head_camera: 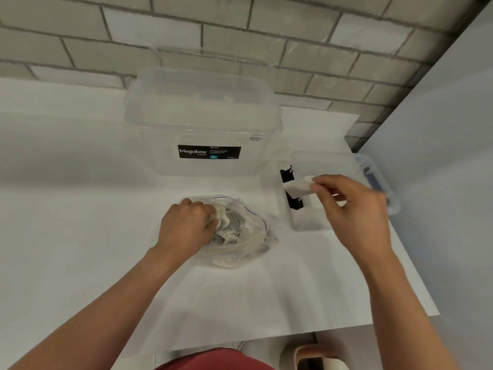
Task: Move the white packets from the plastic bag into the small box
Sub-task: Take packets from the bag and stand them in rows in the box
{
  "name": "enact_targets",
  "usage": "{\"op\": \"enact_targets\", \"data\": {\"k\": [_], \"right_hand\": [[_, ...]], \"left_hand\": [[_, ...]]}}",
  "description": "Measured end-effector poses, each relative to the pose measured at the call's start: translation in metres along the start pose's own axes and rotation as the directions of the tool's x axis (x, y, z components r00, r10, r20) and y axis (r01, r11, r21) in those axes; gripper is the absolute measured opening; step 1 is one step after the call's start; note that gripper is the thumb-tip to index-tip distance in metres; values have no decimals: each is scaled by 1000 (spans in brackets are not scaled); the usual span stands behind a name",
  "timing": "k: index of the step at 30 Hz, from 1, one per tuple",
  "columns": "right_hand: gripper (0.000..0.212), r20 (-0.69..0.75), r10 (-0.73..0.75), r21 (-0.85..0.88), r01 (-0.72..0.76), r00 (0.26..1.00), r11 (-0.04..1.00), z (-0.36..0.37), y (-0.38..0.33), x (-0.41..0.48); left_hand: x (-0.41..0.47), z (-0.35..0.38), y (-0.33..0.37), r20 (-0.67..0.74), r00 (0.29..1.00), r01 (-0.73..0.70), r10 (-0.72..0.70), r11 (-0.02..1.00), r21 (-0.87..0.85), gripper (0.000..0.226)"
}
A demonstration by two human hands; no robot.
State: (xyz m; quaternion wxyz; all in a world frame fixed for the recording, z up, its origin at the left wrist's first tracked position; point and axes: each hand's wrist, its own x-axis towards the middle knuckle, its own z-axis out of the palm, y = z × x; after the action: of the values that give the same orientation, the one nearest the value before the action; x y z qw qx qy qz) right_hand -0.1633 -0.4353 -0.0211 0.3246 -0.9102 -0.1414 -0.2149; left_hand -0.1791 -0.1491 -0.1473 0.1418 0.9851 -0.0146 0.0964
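**Packet transfer, bag to small box: one packet in transit.**
At frame centre, the left hand [190, 222] reaches into the plastic bag [250, 244] with its fingers curled on the white packets [226, 229], apparently both anchoring the bag and readying the next pick. Right of centre, the right hand [354, 209] pinches one packet [298, 188] between thumb and fingertips above the open small box [305, 224], positioned for release inside.

Bright, soft, even light floods the white table [80, 222], nearly washing it out at centre left. Shadows are faint: pale grey ones lie under the right hand [354, 209] and around the bag [248, 236]. That hand and its packet [297, 188] smear with motion blur. Wall [266, 36] lines bow toward the upper corners.
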Motion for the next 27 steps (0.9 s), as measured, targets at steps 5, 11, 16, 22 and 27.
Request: {"op": "enact_targets", "data": {"k": [5, 11, 16, 22, 27], "right_hand": [[9, 21, -3, -313, 10, 1000, 950, -33, 78, 49], [14, 364, 284, -484, -81, 887, 872, -20, 142, 81], [22, 581, 344, -528, 20, 738, 849, 10, 167, 91], [11, 597, 365, -571, 59, 714, 819, 26, 176, 96], [9, 608, 365, -572, 70, 705, 817, 30, 177, 96]], "left_hand": [[0, 2, 7, -9, 1000, 27, -26, 999, 40, 18], [8, -1, 14, 125, 987, 103, -105, 994, 21, 38], [9, -7, 22, 203, 957, 210, -206, 978, -1, 40], [7, -11, 35, 231, 950, 225, -211, 974, -36, 39], [3, -6, 43, 245, 958, 158, -149, 987, -19, 41]]}}
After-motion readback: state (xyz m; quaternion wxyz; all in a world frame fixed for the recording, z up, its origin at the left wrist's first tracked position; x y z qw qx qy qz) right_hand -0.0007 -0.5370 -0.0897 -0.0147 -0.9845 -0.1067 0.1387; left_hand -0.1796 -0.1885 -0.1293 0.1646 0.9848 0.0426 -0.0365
